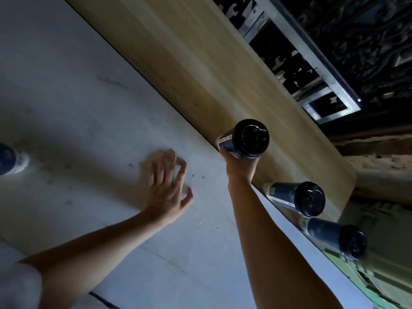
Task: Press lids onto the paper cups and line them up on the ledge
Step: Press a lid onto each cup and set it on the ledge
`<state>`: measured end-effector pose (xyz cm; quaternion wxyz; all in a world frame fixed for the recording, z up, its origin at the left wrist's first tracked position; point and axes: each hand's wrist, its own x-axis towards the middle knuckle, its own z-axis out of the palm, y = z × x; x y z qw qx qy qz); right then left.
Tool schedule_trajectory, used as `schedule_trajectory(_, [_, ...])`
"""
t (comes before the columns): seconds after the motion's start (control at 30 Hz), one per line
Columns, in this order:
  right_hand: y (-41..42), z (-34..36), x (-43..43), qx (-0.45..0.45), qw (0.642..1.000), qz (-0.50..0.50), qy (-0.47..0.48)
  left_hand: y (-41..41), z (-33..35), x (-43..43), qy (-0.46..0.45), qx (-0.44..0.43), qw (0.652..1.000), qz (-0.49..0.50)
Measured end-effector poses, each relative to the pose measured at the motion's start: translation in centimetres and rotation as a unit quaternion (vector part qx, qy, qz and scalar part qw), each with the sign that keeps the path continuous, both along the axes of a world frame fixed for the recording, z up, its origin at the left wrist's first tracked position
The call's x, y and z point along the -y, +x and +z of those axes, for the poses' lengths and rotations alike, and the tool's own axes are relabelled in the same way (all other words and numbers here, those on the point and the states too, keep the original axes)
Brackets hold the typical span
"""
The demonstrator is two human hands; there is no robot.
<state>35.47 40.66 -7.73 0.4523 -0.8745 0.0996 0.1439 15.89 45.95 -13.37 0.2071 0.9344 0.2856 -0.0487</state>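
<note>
My right hand [239,162] grips a dark blue paper cup [229,142] with a black lid [250,138], held at the edge of the pale wooden ledge [200,70]. Two more lidded blue cups stand in a row to its right along the ledge: one [287,195] close by and another [327,234] further right. My left hand [166,190] hovers open over the white table [78,97], fingers spread, holding nothing. Another dark blue cup [6,159] is cut off at the left frame edge.
A metal-framed window [312,63] with dark glass runs behind the ledge. The camera view is strongly tilted. A white sleeve [17,286] shows at the bottom left.
</note>
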Motion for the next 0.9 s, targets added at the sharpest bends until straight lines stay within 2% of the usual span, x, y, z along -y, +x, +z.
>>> schedule_trajectory(0.13, [-1.0,1.0,0.9,-0.023,0.999,-0.009,-0.036,0.2,1.0,-0.4,-0.02,-0.017,1.0,-0.004])
schedule_trajectory(0.23, [-4.7,1.5,3.1,-0.007,0.988,0.071,-0.134,-0.9,2.2,-0.7,-0.011,-0.037,0.998,-0.05])
schedule_trajectory(0.33, [-11.3,1.4,6.0,-0.003,0.939,0.224,-0.261,-4.0,3.6,-0.1,0.009,-0.048,0.995,-0.091])
schedule_trajectory(0.4, [-16.6,1.1,7.7,-0.008,0.908,0.284,-0.306,-7.1,4.3,0.9,0.008,-0.062,0.992,-0.106])
schedule_trajectory(0.57, [-29.6,0.9,11.2,-0.016,0.889,0.328,-0.319,-17.2,4.8,3.2,0.002,-0.123,0.982,-0.14])
schedule_trajectory(0.77, [-39.5,2.2,12.7,-0.059,0.859,0.382,-0.334,-27.6,6.1,0.9,0.093,-0.137,0.968,-0.189])
schedule_trajectory(0.9, [-42.0,3.6,11.4,-0.094,0.852,0.395,-0.33,-31.0,7.7,-4.2,0.086,-0.17,0.974,-0.121])
